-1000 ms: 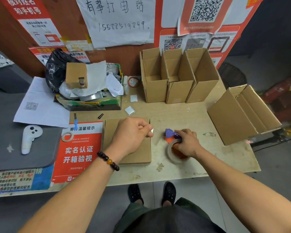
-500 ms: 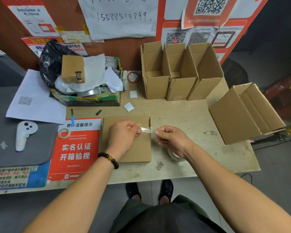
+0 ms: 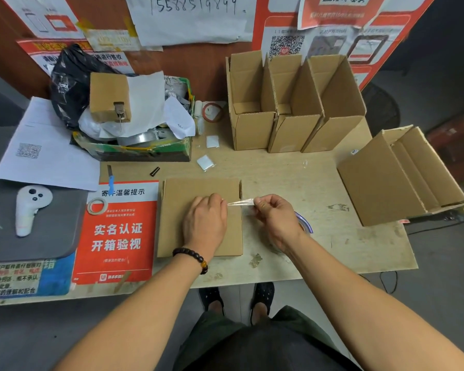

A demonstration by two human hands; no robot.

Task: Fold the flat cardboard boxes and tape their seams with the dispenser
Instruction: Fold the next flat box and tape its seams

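Observation:
A flat cardboard box [image 3: 180, 210] lies on the table in front of me. My left hand [image 3: 205, 223] is over its right half and pinches one end of a short strip of clear tape [image 3: 240, 202]. My right hand [image 3: 275, 218] pinches the other end, so the strip is stretched between them above the box's right edge. The tape dispenser [image 3: 304, 224] lies on the table behind my right hand, mostly hidden by it. Three folded boxes [image 3: 292, 129] stand open-topped at the back. Another folded box [image 3: 394, 180] lies on its side at the right.
A green carton full of clutter [image 3: 134, 124] and a black bag sit at the back left. A red notice [image 3: 118, 231], a small tape ring [image 3: 97, 206] and a white controller [image 3: 28, 207] lie to the left. The table's front edge [image 3: 279, 277] is near my arms.
My right hand has left the dispenser on the table and now pinches the tape. The strip is pulled out between both hands, which have drawn a little apart.

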